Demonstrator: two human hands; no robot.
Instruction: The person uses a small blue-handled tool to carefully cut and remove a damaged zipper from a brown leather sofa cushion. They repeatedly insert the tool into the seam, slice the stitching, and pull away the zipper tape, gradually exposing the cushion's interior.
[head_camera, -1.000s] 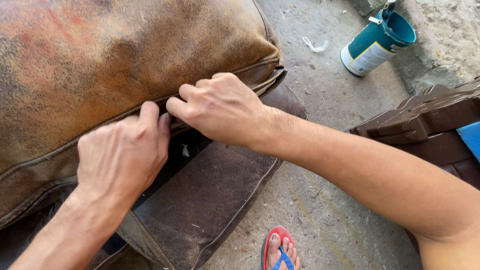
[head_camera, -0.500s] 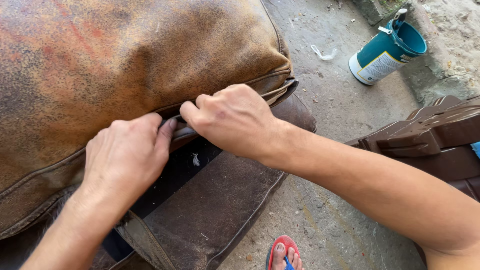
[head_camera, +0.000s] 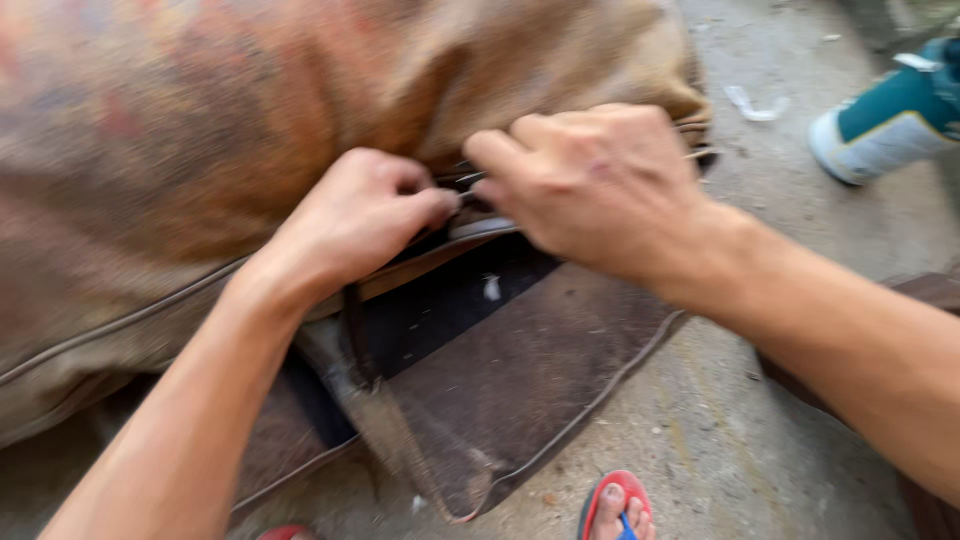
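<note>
The left hand (head_camera: 350, 225) is closed into a loose fist, fingertips curled inward and pressed against the lower seam edge of the large, worn brown leather-like cushion (head_camera: 250, 150). The right hand (head_camera: 595, 185) is likewise closed, knuckles up, with its fingertips meeting those of the left hand at the same seam. Both hands pinch the cushion's edge; motion blur makes it impossible to tell exactly what lies between the fingertips, though a thin, pale strip shows just below them.

The cushion occupies the area above and to the left of both hands, and its piped edge runs from beneath the left forearm up to the fingertips. Directly below the hands a gap opens onto a dark interior, where a small white fleck (head_camera: 491, 288) is visible. Below the right hand lies a dark brown flap of the same worn material (head_camera: 520, 380) with a piped border, resting on the grey concrete floor (head_camera: 760, 440).

Beyond the right hand, well apart from it, a teal and white can (head_camera: 885, 120) lies tilted on the floor. A scrap of white debris (head_camera: 752, 103) lies between the can and the cushion. Below the right forearm, a foot in a red flip-flop with a blue strap (head_camera: 618, 508) stands on the concrete.
</note>
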